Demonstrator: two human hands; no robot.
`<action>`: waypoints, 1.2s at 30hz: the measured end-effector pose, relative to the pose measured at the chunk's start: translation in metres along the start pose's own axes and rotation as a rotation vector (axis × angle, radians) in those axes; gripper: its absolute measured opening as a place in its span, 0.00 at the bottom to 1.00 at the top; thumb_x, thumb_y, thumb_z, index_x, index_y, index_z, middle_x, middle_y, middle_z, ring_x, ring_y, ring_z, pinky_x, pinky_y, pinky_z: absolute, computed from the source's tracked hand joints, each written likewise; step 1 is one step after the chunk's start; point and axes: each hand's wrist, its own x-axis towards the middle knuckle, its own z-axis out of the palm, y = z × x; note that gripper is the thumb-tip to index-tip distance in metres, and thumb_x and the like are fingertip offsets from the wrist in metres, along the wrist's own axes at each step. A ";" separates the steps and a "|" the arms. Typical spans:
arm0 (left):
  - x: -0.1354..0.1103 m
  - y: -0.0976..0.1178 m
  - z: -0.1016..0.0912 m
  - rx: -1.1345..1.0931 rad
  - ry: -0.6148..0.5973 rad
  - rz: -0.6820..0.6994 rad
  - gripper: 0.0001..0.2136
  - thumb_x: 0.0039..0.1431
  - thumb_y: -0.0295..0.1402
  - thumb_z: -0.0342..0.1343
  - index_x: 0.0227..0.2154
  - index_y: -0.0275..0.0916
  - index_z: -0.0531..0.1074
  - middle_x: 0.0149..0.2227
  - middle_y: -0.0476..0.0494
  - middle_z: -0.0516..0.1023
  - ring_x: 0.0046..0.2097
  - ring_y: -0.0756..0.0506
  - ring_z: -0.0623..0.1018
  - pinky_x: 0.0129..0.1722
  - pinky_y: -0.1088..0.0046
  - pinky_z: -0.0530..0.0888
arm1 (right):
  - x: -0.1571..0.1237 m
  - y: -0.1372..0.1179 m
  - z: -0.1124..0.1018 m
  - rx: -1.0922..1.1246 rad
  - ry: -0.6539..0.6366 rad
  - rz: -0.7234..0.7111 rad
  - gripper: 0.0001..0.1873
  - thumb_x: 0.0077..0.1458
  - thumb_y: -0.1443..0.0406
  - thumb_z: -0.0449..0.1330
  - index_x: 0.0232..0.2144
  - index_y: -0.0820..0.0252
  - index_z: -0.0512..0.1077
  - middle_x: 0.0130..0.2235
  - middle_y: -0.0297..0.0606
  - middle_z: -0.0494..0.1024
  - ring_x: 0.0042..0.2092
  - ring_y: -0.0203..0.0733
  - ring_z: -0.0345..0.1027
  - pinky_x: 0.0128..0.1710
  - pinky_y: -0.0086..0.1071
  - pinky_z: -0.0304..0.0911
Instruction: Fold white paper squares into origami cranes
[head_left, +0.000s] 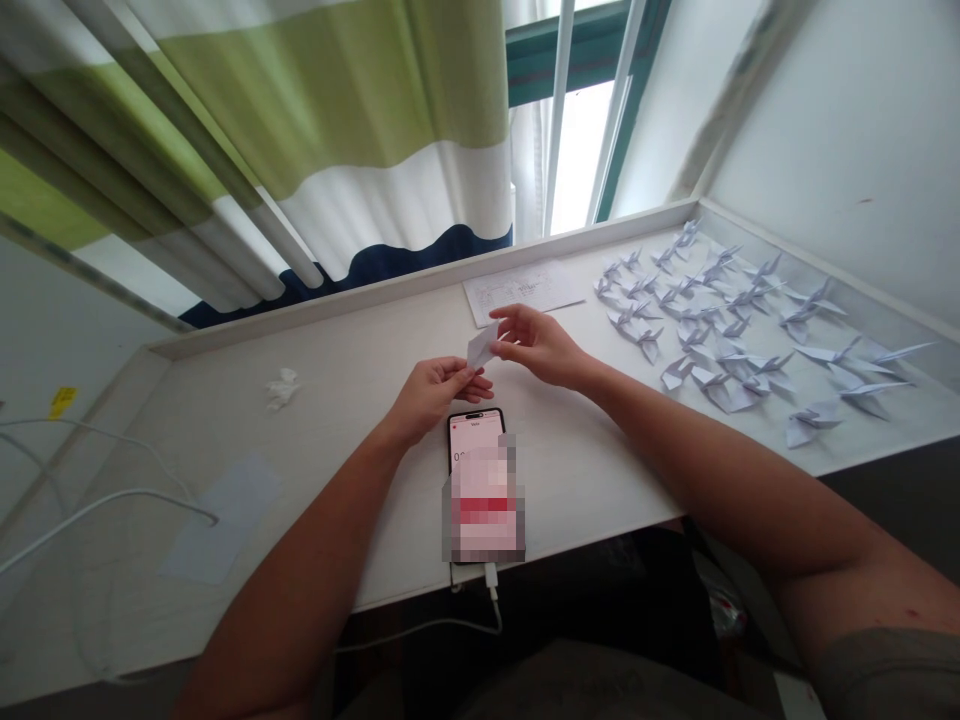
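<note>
A small folded piece of white paper (482, 346) is held up above the white desk, between both hands. My left hand (441, 388) pinches its lower edge between thumb and fingers. On the other side, my right hand (534, 343) grips the paper's right edge with the thumb and a finger, its other fingers curved above. The exact fold is too small to make out. Just below the hands lies a phone (475, 440), its screen partly blurred. Many white paper cranes (720, 300) stand in a group to the right of my right hand.
Behind the hands lies a printed paper sheet (525, 290). A crumpled white tissue (283, 389) rests at the left, with a flat white sheet (221, 520) nearer me. A white charging cable (492, 580) hangs from the phone over the front edge. A raised rim (420, 280) borders the desk.
</note>
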 end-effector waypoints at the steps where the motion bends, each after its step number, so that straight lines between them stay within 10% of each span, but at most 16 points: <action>1: 0.000 0.000 0.000 -0.008 0.005 0.009 0.20 0.57 0.48 0.72 0.38 0.33 0.82 0.37 0.35 0.88 0.37 0.43 0.87 0.42 0.64 0.81 | 0.000 0.000 0.002 0.049 -0.049 0.039 0.22 0.58 0.55 0.71 0.50 0.59 0.75 0.40 0.38 0.80 0.40 0.41 0.76 0.43 0.38 0.74; 7: -0.003 0.004 0.005 0.014 -0.082 0.004 0.24 0.56 0.51 0.73 0.41 0.32 0.83 0.37 0.34 0.88 0.38 0.41 0.87 0.43 0.63 0.82 | -0.005 -0.007 0.015 0.047 -0.172 -0.009 0.22 0.59 0.48 0.71 0.27 0.60 0.78 0.30 0.35 0.80 0.34 0.37 0.72 0.37 0.34 0.68; 17: -0.007 0.011 0.009 0.082 -0.122 0.058 0.17 0.62 0.46 0.68 0.35 0.33 0.83 0.38 0.33 0.88 0.38 0.42 0.86 0.43 0.64 0.81 | -0.006 -0.010 0.017 0.305 -0.093 0.173 0.36 0.60 0.35 0.62 0.29 0.63 0.82 0.31 0.42 0.84 0.34 0.41 0.78 0.39 0.36 0.74; 27: -0.008 0.011 0.001 0.078 -0.084 0.040 0.15 0.60 0.43 0.69 0.37 0.33 0.84 0.35 0.34 0.88 0.37 0.42 0.85 0.42 0.63 0.80 | 0.004 -0.002 -0.002 0.251 0.323 0.098 0.37 0.66 0.35 0.53 0.32 0.60 0.82 0.35 0.46 0.84 0.31 0.40 0.73 0.36 0.39 0.73; 36: -0.006 0.008 0.000 -0.007 -0.086 0.021 0.16 0.58 0.44 0.71 0.34 0.34 0.83 0.34 0.34 0.88 0.35 0.41 0.86 0.39 0.64 0.80 | -0.005 -0.016 0.012 0.042 0.018 -0.057 0.28 0.60 0.39 0.65 0.28 0.58 0.82 0.35 0.41 0.83 0.35 0.39 0.73 0.36 0.35 0.71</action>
